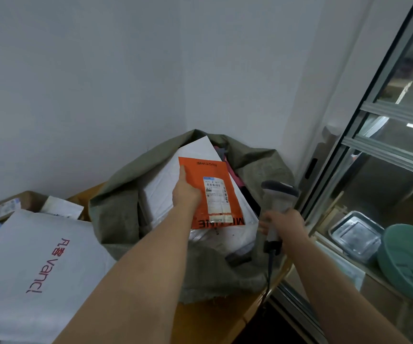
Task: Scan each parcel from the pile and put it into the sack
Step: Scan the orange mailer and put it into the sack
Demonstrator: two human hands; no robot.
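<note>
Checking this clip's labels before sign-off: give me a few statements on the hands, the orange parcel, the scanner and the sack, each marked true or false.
1. The left hand holds the orange parcel over the sack. True.
2. The right hand is empty. False: it grips the scanner.
3. The sack holds nothing yet. False: a white parcel and others lie in it.
4. The orange parcel's label faces the camera. True.
5. The white vancl parcel lies left of the sack. True.
</note>
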